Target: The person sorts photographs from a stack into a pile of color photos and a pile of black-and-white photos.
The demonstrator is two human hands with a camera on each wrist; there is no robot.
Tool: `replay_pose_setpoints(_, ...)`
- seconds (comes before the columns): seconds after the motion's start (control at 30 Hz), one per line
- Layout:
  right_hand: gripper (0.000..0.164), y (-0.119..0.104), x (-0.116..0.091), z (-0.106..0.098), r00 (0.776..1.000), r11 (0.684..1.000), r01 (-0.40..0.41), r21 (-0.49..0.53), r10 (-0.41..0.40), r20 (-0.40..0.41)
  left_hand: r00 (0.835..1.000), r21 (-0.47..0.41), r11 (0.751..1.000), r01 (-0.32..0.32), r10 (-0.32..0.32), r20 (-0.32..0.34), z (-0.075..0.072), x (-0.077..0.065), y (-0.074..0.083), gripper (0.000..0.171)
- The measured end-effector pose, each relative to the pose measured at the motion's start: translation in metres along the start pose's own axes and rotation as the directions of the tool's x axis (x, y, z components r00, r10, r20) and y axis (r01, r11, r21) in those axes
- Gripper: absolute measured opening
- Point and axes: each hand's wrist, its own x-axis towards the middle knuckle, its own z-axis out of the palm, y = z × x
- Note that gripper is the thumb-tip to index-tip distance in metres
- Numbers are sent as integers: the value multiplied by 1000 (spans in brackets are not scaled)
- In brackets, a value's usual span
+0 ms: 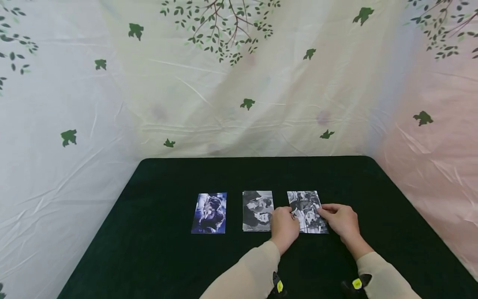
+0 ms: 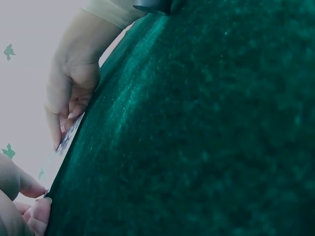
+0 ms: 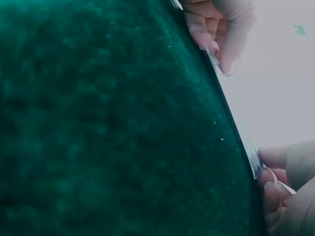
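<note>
On the right of the row, a black-and-white photo (image 1: pixel 308 209) lies between both hands. My left hand (image 1: pixel 285 226) pinches its left edge, thumb above and fingertips under, as the left wrist view shows. At the opposite edge, my right hand (image 1: pixel 341 220) grips the photo with thumb on top and curled fingers at the rim. A pale edge (image 3: pixel 285 188) also shows among the right fingers; I cannot tell what it belongs to. Just left of my left hand lies a grey photo (image 1: pixel 257 209), with another edge peeking out beneath it.
A blue-violet photo (image 1: pixel 209 212) lies at the left of the row. Everything sits on a dark green cloth-covered table (image 1: pixel 149 257). Behind it hangs a pale curtain (image 1: pixel 209 95) with leaf prints. Dark wrist devices (image 1: pixel 357 284) are by the sleeves.
</note>
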Motion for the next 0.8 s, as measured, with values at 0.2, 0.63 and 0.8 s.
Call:
replay_pose_setpoints(0.2,43,1,-2,2,1000,1000,-24,-5,24,-19,1000,-1,1000,11,-11,-19,3,-5,0,27)
replay_pose_setpoints(0.63,40,2,-6,9,993,998,-50,-29,47,-106,996,35,999,-15,18,-91,11,-8,-5,27)
replay_pose_setpoints(0.8,41,1,-7,10,992,998,-53,-41,48,-115,993,48,999,-25,30,-115,12,-8,-5,26)
